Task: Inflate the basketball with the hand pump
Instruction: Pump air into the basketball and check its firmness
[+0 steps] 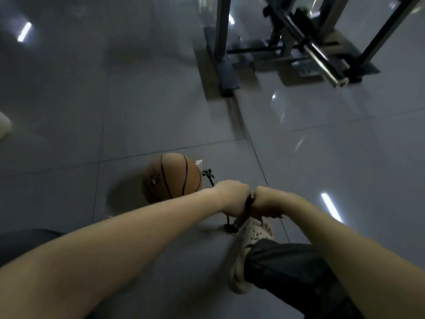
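Nearest to us, two bare forearms reach out over the floor (161,284), a glossy spread of large grey tiles with thin dark joints. At near right a dark trouser leg (287,265) ends in a pale sandal (250,238) planted on the tiles. Just beyond that foot we have the left hand (232,196) and the right hand (268,200) side by side, knuckles up. Both have their fingers curled tight round the black pump handle (248,203), which peeks out between them. The pump (228,224) stands below the hands, its dark foot on the floor by the toe of the sandal; touching or not, we cannot tell. A thin black hose (208,178) shows beside the basketball (171,177), which sits on the floor just left of and beyond the hands, orange-brown with black seams, casting a soft shadow to its left. Further off, the tiles catch bright streaks of reflected light (24,32). At far right a dark steel gym machine (223,42) rests on the floor, a chrome bar (322,63) jutting toward us. A white object (3,127) is cut off at the left edge.
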Demonstrator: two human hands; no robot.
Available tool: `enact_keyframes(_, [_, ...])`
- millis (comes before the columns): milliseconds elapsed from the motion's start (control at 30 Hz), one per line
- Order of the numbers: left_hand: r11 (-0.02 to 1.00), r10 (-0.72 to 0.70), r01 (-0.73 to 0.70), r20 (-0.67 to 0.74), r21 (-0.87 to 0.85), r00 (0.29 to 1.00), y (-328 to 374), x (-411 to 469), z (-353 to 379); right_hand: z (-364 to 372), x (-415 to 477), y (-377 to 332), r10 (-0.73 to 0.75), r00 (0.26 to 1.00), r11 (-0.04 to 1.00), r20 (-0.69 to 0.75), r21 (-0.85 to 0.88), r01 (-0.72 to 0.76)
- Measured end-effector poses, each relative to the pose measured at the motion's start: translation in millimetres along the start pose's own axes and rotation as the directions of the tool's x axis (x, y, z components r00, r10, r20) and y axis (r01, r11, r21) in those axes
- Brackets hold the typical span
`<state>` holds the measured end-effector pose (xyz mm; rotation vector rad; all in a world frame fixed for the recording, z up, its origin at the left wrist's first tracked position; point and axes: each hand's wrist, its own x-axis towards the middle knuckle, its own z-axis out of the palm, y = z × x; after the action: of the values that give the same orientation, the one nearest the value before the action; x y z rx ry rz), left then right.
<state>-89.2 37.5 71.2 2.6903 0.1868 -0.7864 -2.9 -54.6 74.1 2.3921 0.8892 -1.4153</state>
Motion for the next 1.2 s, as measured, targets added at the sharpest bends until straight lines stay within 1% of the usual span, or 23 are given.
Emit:
enact_keyframes(100, [0.999,0.009,-0.014,-0.114,-0.040,0.993,7.9,-22.8,-66.3,-59.5,-51.3,2.2,-0.063,0.998,0.994,-0.029,0.088,0.066])
enact_keyframes(167, [0.999,0.033,-0.037,-0.161,-0.022,0.986,10.6,-25.8,-87.1,-76.1,-66.2,1.4,-0.097,0.994,0.989,-0.051,0.108,0.103])
enact_keyframes(233, [1.000,0.023,-0.023,-0.177,0.000,0.984,9.8,-19.4,-69.7,-59.2,-49.7,1.6,-0.063,0.995,0.994,-0.074,0.087,0.069])
enact_keyframes(333, [1.000,0.010,-0.007,-0.146,0.024,0.989,4.3,1.9,-6.6,1.9,3.1,6.6,-0.045,0.992,0.999,-0.122,0.012,0.047])
enact_keyframes(400, [1.000,0.006,-0.003,-0.132,0.025,0.991,-1.9,16.6,29.8,33.4,31.6,10.4,-0.050,0.984,0.999,-0.171,0.014,0.053])
enact_keyframes(500, [1.000,-0.025,0.025,-0.127,0.000,0.992,-8.9,31.7,61.5,53.7,49.4,12.0,-0.036,0.978,0.999,-0.205,0.007,0.038])
enact_keyframes(600, [0.999,-0.047,0.046,-0.083,-0.006,0.995,-8.4,34.3,68.0,55.9,56.2,11.0,-0.027,0.986,1.000,-0.165,-0.003,0.027])
enact_keyframes(700, [0.999,-0.030,0.031,-0.023,0.043,0.999,-3.6,29.2,48.8,46.2,42.3,7.8,-0.003,0.996,1.000,-0.091,0.004,0.003])
enact_keyframes(767, [0.998,-0.011,0.011,0.001,0.058,1.000,-1.7,16.7,21.4,21.3,20.1,3.7,-0.009,1.000,0.999,-0.007,0.047,0.010])
enact_keyframes(800, [0.999,0.001,-0.001,-0.013,0.044,1.000,-1.9,10.2,1.0,1.4,7.5,2.5,-0.019,1.000,0.997,0.003,0.074,0.018])
enact_keyframes(900, [1.000,0.012,-0.015,-0.108,-0.025,0.994,4.0,-15.4,-61.5,-55.0,-39.3,0.5,-0.036,0.999,0.995,-0.037,0.096,0.040])
enact_keyframes(967, [0.999,0.027,-0.029,-0.146,-0.015,0.989,8.7,-18.9,-78.2,-67.5,-53.1,-1.3,-0.056,0.996,0.996,-0.073,0.065,0.060])
enact_keyframes(1033, [1.000,0.009,-0.012,-0.136,-0.026,0.991,5.9,-11.2,-62.5,-51.3,-34.9,-3.4,-0.008,0.995,0.999,-0.102,0.044,0.013])
enact_keyframes(1133, [1.000,-0.017,0.014,-0.118,-0.021,0.993,-7.1,12.0,-0.2,6.6,19.0,-2.9,0.013,0.988,0.999,-0.153,-0.041,-0.020])
enact_keyframes(1200, [1.000,0.007,-0.006,-0.112,0.007,0.994,-11.9,23.8,38.2,40.4,45.3,1.6,0.008,0.982,1.000,-0.191,-0.001,-0.008])
